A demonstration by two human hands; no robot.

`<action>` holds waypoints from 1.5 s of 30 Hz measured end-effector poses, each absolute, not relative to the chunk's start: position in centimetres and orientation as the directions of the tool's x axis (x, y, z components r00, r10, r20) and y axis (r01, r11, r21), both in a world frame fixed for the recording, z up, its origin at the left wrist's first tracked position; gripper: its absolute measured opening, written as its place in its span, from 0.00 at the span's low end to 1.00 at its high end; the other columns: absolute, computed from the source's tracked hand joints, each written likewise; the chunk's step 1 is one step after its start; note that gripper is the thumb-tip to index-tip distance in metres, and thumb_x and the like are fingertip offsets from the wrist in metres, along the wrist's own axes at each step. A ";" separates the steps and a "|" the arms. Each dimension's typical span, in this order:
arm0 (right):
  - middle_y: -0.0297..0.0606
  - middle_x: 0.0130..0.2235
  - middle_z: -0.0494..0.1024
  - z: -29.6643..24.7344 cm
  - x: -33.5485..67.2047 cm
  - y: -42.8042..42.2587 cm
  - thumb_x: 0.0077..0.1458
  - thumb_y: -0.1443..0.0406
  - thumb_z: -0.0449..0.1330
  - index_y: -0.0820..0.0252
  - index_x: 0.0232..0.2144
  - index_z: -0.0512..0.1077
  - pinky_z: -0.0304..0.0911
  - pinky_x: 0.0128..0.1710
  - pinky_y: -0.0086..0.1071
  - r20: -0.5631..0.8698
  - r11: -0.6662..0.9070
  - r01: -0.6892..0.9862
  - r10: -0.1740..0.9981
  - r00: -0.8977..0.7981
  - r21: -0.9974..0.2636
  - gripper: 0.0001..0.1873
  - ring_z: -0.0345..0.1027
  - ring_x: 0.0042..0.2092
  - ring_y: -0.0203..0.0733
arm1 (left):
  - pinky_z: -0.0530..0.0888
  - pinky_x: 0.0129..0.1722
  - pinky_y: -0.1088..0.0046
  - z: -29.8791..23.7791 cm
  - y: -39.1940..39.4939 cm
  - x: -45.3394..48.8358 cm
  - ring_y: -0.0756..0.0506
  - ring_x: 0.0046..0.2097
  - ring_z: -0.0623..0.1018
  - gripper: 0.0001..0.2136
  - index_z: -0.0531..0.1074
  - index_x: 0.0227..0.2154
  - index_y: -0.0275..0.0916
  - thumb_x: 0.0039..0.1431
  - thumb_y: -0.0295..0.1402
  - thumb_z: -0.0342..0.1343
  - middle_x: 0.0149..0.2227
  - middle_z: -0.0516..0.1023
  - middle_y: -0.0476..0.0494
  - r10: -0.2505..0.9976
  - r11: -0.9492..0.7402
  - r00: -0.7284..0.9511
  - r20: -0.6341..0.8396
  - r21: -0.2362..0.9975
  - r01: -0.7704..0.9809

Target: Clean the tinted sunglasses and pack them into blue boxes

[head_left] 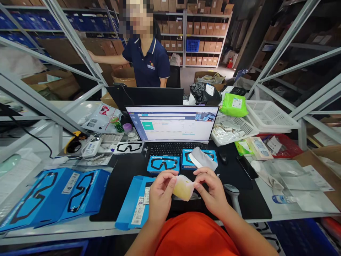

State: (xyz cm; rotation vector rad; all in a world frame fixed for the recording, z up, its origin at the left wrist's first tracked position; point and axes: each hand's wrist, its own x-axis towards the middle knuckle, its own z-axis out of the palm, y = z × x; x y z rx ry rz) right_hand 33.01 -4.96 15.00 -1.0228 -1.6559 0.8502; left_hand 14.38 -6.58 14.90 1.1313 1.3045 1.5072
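Observation:
Both my hands are raised in front of my chest over the black desk mat [239, 199]. My left hand [160, 193] and my right hand [210, 190] pinch a small yellowish translucent pouch [183, 187] between their fingertips. A grey cloth bag [203, 159] lies just beyond them on a blue goggles box [199, 158]. A second blue goggles box [163, 164] lies to its left. An open blue box [135, 204] lies under my left wrist.
A monitor [172, 123] and keyboard [174, 148] stand ahead. Flat blue goggles cartons [53, 195] are stacked at left. A barcode scanner [232, 193], phone [247, 167], papers [295, 185] and white baskets [269, 115] are at right. A person in a navy shirt [149, 60] stands behind the desk.

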 end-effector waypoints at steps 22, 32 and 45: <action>0.44 0.38 0.83 3.1 38.0 -7.4 0.50 0.48 0.67 0.62 0.40 0.77 0.70 0.41 0.41 -0.302 -0.301 -0.056 0.953 0.005 -0.952 0.25 0.76 0.39 0.51 | 0.74 0.55 0.53 0.3 -11.3 10.7 0.34 0.57 0.75 0.14 0.74 0.47 0.39 0.60 0.37 0.57 0.55 0.75 0.33 0.974 -0.040 0.162 -0.159 0.583 0.812; 0.44 0.40 0.83 -2.9 40.6 -8.4 0.45 0.46 0.70 0.60 0.43 0.76 0.68 0.48 0.45 -0.408 -0.434 -0.137 0.895 -0.181 -0.891 0.29 0.77 0.42 0.52 | 0.68 0.61 0.51 -4.9 -12.2 11.9 0.31 0.64 0.67 0.28 0.67 0.54 0.37 0.49 0.29 0.65 0.65 0.65 0.29 0.930 -0.038 0.218 -0.295 0.514 0.857; 0.41 0.37 0.83 -3.0 39.8 -4.6 0.52 0.61 0.62 0.61 0.37 0.80 0.66 0.45 0.40 -0.266 -0.146 0.312 0.882 -0.389 -0.939 0.12 0.75 0.41 0.51 | 0.78 0.45 0.63 -4.9 -12.8 11.5 0.36 0.62 0.68 0.17 0.71 0.41 0.44 0.48 0.21 0.60 0.68 0.61 0.40 0.941 -0.049 0.251 -0.228 0.640 0.767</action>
